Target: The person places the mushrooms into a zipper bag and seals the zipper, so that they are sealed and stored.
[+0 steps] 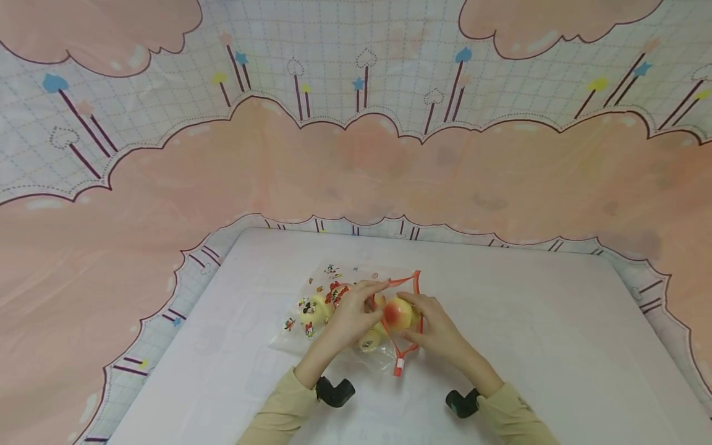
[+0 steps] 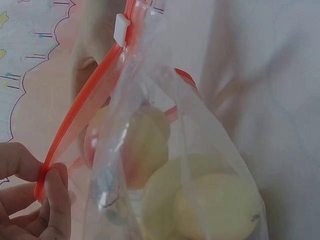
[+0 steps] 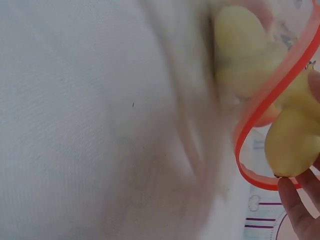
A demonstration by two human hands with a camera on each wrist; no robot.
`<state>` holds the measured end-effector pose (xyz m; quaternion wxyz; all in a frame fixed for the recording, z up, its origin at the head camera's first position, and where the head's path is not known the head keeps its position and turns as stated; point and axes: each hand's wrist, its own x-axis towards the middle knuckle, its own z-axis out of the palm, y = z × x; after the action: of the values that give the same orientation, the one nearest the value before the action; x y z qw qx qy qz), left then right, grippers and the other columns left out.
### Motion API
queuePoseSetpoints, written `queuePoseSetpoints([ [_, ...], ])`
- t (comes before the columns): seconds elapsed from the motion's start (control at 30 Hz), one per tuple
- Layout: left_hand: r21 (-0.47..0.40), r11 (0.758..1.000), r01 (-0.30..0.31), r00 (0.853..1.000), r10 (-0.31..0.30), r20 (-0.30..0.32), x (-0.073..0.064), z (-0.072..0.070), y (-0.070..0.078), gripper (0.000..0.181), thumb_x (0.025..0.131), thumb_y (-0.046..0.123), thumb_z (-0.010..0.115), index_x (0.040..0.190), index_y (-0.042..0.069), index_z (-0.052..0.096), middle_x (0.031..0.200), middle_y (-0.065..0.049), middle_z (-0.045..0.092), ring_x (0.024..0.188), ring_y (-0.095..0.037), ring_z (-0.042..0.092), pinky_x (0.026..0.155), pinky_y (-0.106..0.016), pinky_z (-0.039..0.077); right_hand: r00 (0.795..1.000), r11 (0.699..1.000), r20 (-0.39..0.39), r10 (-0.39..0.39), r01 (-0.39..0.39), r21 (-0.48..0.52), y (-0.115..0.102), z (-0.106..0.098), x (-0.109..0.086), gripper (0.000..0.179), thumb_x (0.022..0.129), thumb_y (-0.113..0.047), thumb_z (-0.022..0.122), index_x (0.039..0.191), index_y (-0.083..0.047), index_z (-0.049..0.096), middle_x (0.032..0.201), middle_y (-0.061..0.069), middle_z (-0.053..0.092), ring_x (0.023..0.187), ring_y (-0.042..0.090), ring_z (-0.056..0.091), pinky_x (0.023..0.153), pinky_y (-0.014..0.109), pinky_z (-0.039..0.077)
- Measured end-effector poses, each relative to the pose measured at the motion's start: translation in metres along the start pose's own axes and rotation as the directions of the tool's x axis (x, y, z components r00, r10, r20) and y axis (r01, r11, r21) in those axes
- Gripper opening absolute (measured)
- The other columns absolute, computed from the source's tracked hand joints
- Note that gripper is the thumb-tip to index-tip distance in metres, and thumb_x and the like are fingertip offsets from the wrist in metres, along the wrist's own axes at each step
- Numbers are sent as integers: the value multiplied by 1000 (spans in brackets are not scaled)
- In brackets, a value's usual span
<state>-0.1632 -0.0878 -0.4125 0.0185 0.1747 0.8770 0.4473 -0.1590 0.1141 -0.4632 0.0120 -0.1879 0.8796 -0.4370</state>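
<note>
cloth (image 1: 33, 272) printed with peach-coloured clouds and small stars lines the left, far and right sides of a white counter (image 1: 183, 377). toward the left on the near side, a beige sleeve (image 1: 283, 408) reaches in, with a black wrist piece (image 1: 336, 394) just to the right of its cuff. beyond it lies a clear plastic bag (image 1: 289, 340) printed with small cartoon figures, and in the bag's left part a pale yellow fruit (image 1: 315, 311) shows through the plastic. farther right, the left hand (image 1: 358, 312) is over the bag; its grip pinches the red zip edge (image 1: 416, 281) between thumb and fingers, as the left wrist view shows. another pale yellow fruit (image 1: 369, 340) is under the plastic, just to the near side of this hand. at the near end of the zip edge sits a white slider (image 1: 400, 363). between the two hands, at the bag's parted mouth, is a red-and-yellow fruit (image 1: 397, 314); how much of it is inside, i cannot tell. right of it, the right hand (image 1: 436, 321) holds this fruit, its grip curved about it with thumb and fingers. nearer and farther right come a second black wrist piece (image 1: 463, 403) and a second beige sleeve (image 1: 514, 417).
</note>
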Motion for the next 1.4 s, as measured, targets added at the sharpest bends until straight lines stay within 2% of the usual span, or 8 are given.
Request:
queuePoseSetpoints([
  [0.23, -3, 1000, -5, 1000, 5, 15, -1, 0, -2, 48, 82, 1, 64, 130, 8, 60, 128, -10, 59, 79, -10, 52, 66, -16, 45, 1000, 1000, -12, -20, 20, 17, 0, 4, 1, 71, 75, -2, 76, 139, -8, 47, 120, 8, 59, 101, 19, 55, 90, 40, 50],
  [0.43, -6, 1000, 0, 1000, 0, 14, -1, 1, -3, 50, 81, 1, 65, 130, 9, 60, 130, -10, 58, 80, -10, 51, 67, -17, 45, 999, 998, -11, 31, -31, 52, -2, 6, 0, 63, 76, -1, 75, 132, -6, 46, 123, 12, 61, 108, 27, 61, 93, 42, 53],
  [0.6, 0, 1000, 2, 1000, -2, 14, -2, 1, -2, 50, 81, 1, 64, 130, 9, 60, 131, -10, 57, 81, -11, 52, 67, -17, 45, 997, 996, -9, 77, -76, 39, -3, 5, 0, 56, 78, -6, 76, 127, -7, 51, 122, 10, 62, 109, 25, 60, 90, 38, 54],
  [0.9, 23, 999, -30, 999, 30, -12, -1, 4, -3, 39, 88, 7, 60, 127, 6, 63, 124, -9, 61, 76, -9, 52, 65, -16, 45, 999, 999, -35, 26, -27, -31, -2, 5, -4, 46, 78, -12, 77, 120, -9, 59, 114, 5, 60, 100, 20, 60, 83, 32, 56],
  [1.03, 18, 999, -33, 999, 33, -14, -1, 4, -3, 39, 87, 6, 60, 127, 6, 63, 124, -9, 61, 75, -8, 51, 64, -16, 45, 996, 996, -80, 41, -47, -72, -1, 5, -4, 40, 76, -11, 79, 109, -7, 58, 102, 4, 58, 89, 16, 56, 75, 27, 54],
  [1.17, 8, 999, -32, 999, 32, -12, 0, 4, -4, 41, 87, 5, 61, 127, 7, 62, 122, -8, 62, 75, -8, 51, 64, -16, 45, 988, 992, -102, 114, -120, -49, -1, 5, -4, 28, 75, -9, 79, 90, -10, 55, 84, 1, 55, 76, 12, 52, 66, 22, 48],
  [1.27, 4, 1000, -30, 1000, 30, -8, 0, 4, -5, 43, 84, 3, 63, 128, 7, 62, 123, -8, 61, 75, -8, 50, 64, -16, 44, 986, 989, -82, 142, -145, -25, 0, 6, -5, 22, 77, -9, 78, 82, -12, 57, 78, -3, 58, 74, 9, 53, 66, 20, 47],
  [1.4, 8, 1000, -29, 1000, 29, -3, -1, 3, -5, 48, 81, 1, 64, 128, 7, 61, 124, -8, 60, 76, -9, 50, 64, -17, 44, 992, 993, -51, 117, -118, -21, 2, 7, -5, 14, 79, -12, 76, 84, -14, 63, 81, -5, 63, 78, 8, 56, 72, 21, 49],
])
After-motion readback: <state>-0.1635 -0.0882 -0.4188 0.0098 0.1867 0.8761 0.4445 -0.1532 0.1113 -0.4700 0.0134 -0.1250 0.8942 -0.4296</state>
